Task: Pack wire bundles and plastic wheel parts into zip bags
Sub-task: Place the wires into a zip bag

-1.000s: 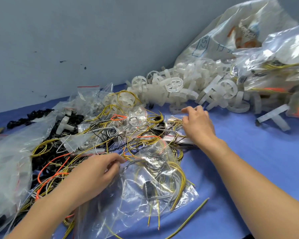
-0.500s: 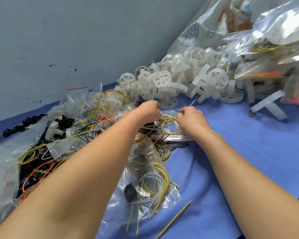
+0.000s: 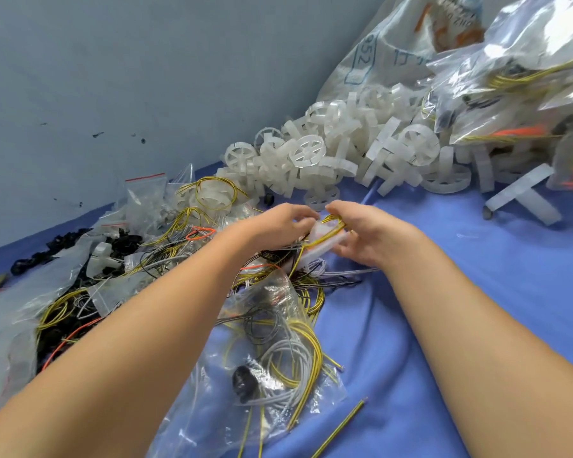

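Now lifted, zip bag (image 3: 325,241), both hands closer

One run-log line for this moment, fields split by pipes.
left hand: holds small zip bag | right hand: pinches yellow wire bundle at bag | white wheel parts: piled behind | packing: underway

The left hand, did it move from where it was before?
Yes. The left hand went from the near wire pile up toward the white wheels, meeting the right hand.

Small bag (image 3: 325,241) mostly hidden between both hands, contents unclear beyond yellow wire (image 3: 331,226). Big printed sack (image 3: 394,57) cut off at top edge; its print unreadable.
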The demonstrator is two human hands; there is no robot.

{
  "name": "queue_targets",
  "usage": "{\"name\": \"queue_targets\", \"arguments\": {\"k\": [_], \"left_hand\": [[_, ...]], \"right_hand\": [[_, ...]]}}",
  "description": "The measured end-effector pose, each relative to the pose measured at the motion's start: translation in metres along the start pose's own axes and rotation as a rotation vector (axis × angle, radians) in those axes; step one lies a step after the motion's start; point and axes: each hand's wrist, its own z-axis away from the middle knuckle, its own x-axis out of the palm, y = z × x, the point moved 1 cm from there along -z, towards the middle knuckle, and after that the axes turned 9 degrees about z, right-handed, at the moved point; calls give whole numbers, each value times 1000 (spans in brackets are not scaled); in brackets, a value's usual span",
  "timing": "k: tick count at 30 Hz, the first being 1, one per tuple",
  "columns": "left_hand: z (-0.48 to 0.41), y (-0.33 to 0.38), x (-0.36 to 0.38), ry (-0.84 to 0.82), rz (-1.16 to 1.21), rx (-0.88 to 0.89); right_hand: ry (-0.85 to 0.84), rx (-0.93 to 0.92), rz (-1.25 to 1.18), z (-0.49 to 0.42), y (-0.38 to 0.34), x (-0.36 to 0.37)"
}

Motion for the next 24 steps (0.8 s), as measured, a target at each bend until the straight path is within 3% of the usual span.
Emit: {"name": "queue_targets", "arguments": {"k": [5, 9, 12, 20, 22, 24], "left_hand": [[28, 10, -2, 66, 265, 46], [42, 24, -4, 128, 472, 89], [46, 32, -3, 153, 463, 64], [58, 37, 6, 170, 135, 33], [62, 42, 1, 244, 223, 41], [71, 47, -8, 359, 332, 103]], "right_hand": [[-198, 112, -82, 13, 2, 3], [-209, -27, -79, 21, -5, 5], [-271, -75, -145, 28, -6, 2], [292, -431, -444, 36, -50, -34], [230, -467, -528, 45, -62, -33], [55, -465, -592, 56, -70, -19]]}}
